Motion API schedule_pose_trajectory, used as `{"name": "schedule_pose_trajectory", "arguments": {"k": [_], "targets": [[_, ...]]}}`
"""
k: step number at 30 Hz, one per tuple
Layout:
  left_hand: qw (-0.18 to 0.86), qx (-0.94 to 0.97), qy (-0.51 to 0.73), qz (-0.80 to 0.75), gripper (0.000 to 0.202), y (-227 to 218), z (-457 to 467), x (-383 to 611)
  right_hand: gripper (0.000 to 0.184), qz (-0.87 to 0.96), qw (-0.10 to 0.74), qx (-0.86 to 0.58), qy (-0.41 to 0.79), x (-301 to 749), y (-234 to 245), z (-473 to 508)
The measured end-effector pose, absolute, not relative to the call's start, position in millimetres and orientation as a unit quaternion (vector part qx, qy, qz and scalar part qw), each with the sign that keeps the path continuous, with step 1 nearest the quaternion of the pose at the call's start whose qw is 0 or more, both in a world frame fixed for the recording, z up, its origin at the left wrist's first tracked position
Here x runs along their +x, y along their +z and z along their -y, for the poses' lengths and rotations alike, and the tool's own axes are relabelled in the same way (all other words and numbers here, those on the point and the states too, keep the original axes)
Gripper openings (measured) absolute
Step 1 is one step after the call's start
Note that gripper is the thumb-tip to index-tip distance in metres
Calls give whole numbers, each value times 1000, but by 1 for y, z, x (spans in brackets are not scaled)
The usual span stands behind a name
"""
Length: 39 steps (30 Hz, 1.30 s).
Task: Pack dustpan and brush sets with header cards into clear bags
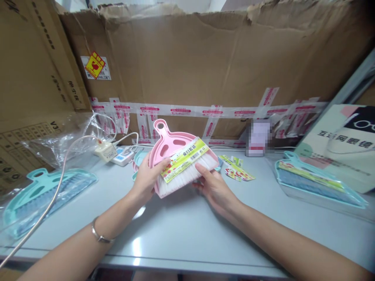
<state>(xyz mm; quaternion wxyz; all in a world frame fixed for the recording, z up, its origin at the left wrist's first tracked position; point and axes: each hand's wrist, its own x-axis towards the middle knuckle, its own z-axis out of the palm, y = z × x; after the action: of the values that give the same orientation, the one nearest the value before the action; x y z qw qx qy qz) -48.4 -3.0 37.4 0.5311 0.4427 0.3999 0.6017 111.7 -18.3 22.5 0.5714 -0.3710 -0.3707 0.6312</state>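
A pink dustpan and brush set is held up above the table, tilted, its handle pointing away from me. White bristles run along its near side, and a yellow-green printed label lies across it. My left hand grips the set's left edge, thumb on the label's end. At the lower right edge, my right hand pinches it with the thumb on the bristles and fingers underneath. Behind the set, partly hidden, turquoise pieces rest on the table.
Bagged turquoise dustpan sets lie at left and right. Loose labels are on the grey table. A power strip, a plug and a cable sit left. A phone leans against a large carton.
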Motion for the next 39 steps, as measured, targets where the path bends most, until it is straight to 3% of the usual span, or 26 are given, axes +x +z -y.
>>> {"name": "schedule_pose_trajectory", "arguments": {"k": [8,19,22,25,27,28,31,33,39], "targets": [[517,457,595,-412,55,34,6,-42,40,274,582,-328,691,105,28,18],[485,520,560,-425,49,38,6,-47,42,265,612,-340,663,102,26,20],[382,581,534,-481,37,67,-4,-76,41,241,625,-350,654,109,26,19],[108,597,549,-575,38,114,-20,-131,38,225,631,-350,654,116,26,16],[-97,579,478,-653,41,142,-32,-174,37,220,635,-351,652,119,27,15],[-150,547,432,-701,40,152,-38,-194,36,220,633,-354,652,119,27,14],[-103,543,252,-794,45,160,-55,-242,35,232,624,-363,652,119,27,14],[-70,554,194,-807,51,153,-64,-260,34,245,616,-365,654,119,27,15],[-91,491,231,-835,49,148,-74,-262,40,254,590,-398,655,122,27,16]]}}
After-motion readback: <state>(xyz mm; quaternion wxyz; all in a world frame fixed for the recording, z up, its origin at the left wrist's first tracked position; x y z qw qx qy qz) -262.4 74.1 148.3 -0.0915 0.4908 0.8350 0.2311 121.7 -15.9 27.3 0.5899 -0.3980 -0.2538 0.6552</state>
